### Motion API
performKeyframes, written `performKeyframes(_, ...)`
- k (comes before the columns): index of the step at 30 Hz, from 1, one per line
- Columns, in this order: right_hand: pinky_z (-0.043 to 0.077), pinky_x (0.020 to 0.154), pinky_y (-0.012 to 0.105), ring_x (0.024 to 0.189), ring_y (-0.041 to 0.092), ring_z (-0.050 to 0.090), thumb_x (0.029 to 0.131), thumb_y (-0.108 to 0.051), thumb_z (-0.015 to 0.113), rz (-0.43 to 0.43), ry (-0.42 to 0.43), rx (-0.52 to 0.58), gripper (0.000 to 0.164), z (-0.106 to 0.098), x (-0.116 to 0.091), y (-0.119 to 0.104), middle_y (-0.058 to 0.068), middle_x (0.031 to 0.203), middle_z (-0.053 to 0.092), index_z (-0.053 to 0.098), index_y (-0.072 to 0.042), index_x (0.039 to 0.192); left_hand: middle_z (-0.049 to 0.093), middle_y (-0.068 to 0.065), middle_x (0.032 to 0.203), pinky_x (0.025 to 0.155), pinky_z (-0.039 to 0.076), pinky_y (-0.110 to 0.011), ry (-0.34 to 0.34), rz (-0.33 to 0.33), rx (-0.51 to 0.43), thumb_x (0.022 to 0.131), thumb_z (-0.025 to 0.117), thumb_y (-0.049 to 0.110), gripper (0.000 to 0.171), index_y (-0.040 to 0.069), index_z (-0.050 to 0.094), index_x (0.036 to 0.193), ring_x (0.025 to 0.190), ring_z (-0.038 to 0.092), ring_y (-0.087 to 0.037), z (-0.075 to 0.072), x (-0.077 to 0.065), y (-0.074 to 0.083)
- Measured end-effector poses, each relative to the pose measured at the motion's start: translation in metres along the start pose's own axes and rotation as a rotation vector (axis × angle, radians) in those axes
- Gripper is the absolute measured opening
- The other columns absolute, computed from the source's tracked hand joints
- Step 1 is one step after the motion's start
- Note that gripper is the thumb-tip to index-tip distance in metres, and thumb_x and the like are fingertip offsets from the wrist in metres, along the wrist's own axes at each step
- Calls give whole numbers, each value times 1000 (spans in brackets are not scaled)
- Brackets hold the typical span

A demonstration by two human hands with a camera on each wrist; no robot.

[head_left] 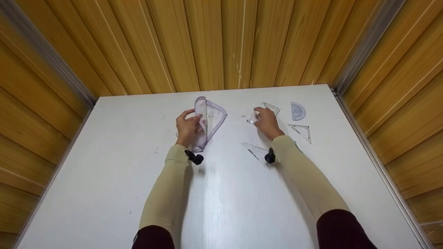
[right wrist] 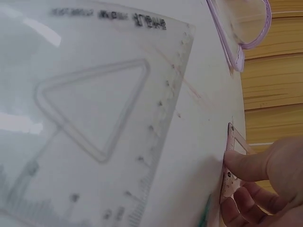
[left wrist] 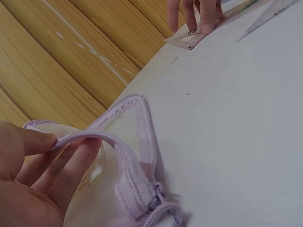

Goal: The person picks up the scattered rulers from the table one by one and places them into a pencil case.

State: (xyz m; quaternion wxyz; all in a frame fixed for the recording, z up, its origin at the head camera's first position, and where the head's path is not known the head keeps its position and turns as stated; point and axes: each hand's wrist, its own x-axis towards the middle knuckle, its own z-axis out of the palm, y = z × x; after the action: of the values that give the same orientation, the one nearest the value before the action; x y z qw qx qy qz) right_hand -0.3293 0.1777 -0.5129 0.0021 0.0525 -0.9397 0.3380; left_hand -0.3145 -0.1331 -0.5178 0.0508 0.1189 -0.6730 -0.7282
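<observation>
My left hand [head_left: 187,127] pinches the edge of a clear pouch [left wrist: 147,127] with lilac trim, its thumb on one side and fingers on the other. In the left wrist view the pouch's zip pull [left wrist: 161,191] hangs at the lower end. A clear set square [right wrist: 230,142] is pinched by my right hand [head_left: 268,122] at the table; the fingers cover part of it. Beyond that hand shows a clear piece with scale marks [head_left: 272,108]; I cannot tell whether it is separate. Near my right wrist lies another clear set square [head_left: 255,151], large and blurred in the right wrist view.
To the right of my right hand lie a bluish protractor [head_left: 297,111] and a small clear set square [head_left: 306,133]. The white table [head_left: 104,166] meets wood-patterned walls [head_left: 207,45] at its back and sides. A small black device [head_left: 195,158] sits at each wrist.
</observation>
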Motion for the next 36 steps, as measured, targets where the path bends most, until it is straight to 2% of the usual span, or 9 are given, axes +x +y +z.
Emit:
performKeyframes(6,44,109,47,123,33,55,90,6,72,27,-42,41,63,-4,1,3,19,131,60,50,0,149,76,-15,97,49,52,-24,14,-16,19,94,75,10,42,7,64,134,60,62,-15,0,0,-1)
performKeyframes(11,42,112,48,129,32,52,89,6,74,47,-65,57,68,-7,2,7,18,138,57,47,0,151,76,-14,97,52,55,-26,24,-25,31,95,75,11,39,9,65,132,62,64,-17,1,-1,-2)
performKeyframes(20,36,115,47,127,27,45,90,4,73,51,-16,154,65,-17,-1,13,11,137,60,50,-4,151,77,-13,96,52,55,-27,21,-35,22,95,75,12,37,11,66,131,64,65,-16,0,0,-2)
performKeyframes(25,56,91,37,107,25,59,90,3,75,25,36,183,66,-21,-2,18,13,139,59,50,-6,151,77,-17,99,51,54,-26,16,-17,20,95,75,11,36,10,66,130,60,63,-16,-1,1,-4)
performKeyframes(27,58,76,30,97,24,62,90,4,75,16,55,200,68,-23,-3,19,13,138,59,49,-7,152,76,-19,102,50,53,-25,13,0,18,95,74,10,36,9,66,130,58,62,-14,-1,1,-4)
performKeyframes(30,58,74,26,99,23,62,91,4,74,6,67,217,68,-26,-4,21,12,140,58,48,-8,153,75,-22,103,49,52,-24,13,13,9,96,73,8,36,6,65,131,55,61,-13,-1,1,-4)
performKeyframes(36,58,73,26,97,23,63,92,1,74,29,73,259,68,-33,-4,25,10,140,57,48,-10,153,74,-25,103,48,52,-24,13,9,-2,95,74,7,36,5,66,130,54,59,-13,-2,0,-2)
